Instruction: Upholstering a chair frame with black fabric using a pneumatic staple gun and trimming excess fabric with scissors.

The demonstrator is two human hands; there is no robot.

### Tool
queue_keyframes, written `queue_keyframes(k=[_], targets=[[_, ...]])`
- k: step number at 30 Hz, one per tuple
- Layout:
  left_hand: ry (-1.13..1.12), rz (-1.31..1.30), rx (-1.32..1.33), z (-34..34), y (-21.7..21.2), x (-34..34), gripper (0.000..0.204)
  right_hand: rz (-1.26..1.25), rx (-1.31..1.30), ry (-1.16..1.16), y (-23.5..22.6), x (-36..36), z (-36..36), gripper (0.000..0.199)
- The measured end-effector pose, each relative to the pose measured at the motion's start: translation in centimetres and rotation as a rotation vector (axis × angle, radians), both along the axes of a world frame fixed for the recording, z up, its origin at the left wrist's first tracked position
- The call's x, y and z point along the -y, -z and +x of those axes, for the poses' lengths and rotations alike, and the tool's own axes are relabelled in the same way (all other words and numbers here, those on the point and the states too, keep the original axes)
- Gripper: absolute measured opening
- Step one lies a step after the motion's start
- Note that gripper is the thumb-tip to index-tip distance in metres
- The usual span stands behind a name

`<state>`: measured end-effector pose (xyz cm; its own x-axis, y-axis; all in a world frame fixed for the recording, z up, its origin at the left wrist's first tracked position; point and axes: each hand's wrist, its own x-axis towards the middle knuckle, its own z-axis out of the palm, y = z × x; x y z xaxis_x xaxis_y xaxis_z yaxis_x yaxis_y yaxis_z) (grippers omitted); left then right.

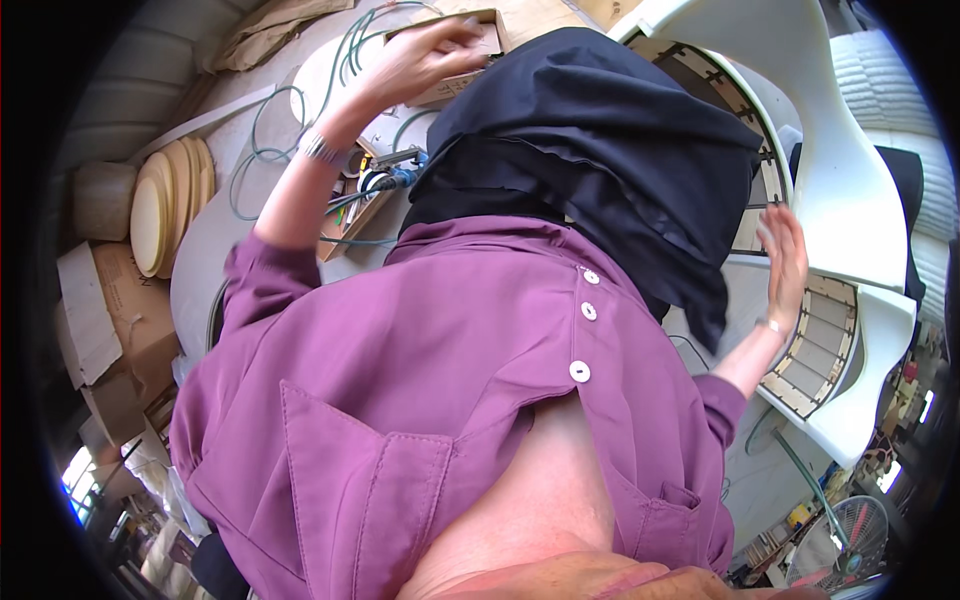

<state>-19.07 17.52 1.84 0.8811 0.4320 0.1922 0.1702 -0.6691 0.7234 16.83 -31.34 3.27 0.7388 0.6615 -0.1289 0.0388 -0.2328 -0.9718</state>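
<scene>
My left hand [435,62] is held out over an open cardboard box [440,92] at the upper middle. Its fingers are apart and slightly bent, the tips smeared by motion, and nothing shows in them. On the right, my right hand [787,255] is raised with its fingers stretched, holding nothing. Close beside it is a white curved chair shell [850,220] with a ribbed wooden lining. Whether the hand touches the shell, I cannot tell. A dark cloth [590,130] covers my lap between the two hands.
A wooden tray [358,222] with tools stands left of my lap, a blue power tool [402,177] beside it. Green hose [262,155] loops over the floor. Round cream-coloured discs [165,210] and cardboard [135,310] lie far left. A fan [845,540] stands lower right.
</scene>
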Motion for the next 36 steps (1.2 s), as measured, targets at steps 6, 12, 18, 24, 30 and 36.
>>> queue_keyframes(k=[6,12,18,24,30,36], targets=[[0.168,-0.092,0.015,12.8,3.0,-1.6,0.032,-0.112,0.359,-0.084,4.5,-11.7,5.4,0.043],[0.194,0.309,-0.07,14.5,-1.3,-0.1,0.019,-0.032,0.833,0.214,0.4,-11.7,9.0,0.026],[0.128,0.085,-0.066,14.1,-3.7,0.7,0.058,0.441,0.477,0.332,-9.0,-12.0,10.7,0.027],[0.232,-0.01,0.036,17.3,0.7,1.3,0.021,0.433,0.776,0.419,-11.9,-10.7,10.6,0.024],[-0.118,0.088,0.467,19.3,-2.5,-0.6,0.01,-0.178,0.919,0.35,-5.9,-4.2,15.6,0.051],[0.005,-0.205,0.131,5.5,-5.1,2.7,0.02,-0.081,0.376,-0.281,-6.2,-16.0,-11.6,0.016]])
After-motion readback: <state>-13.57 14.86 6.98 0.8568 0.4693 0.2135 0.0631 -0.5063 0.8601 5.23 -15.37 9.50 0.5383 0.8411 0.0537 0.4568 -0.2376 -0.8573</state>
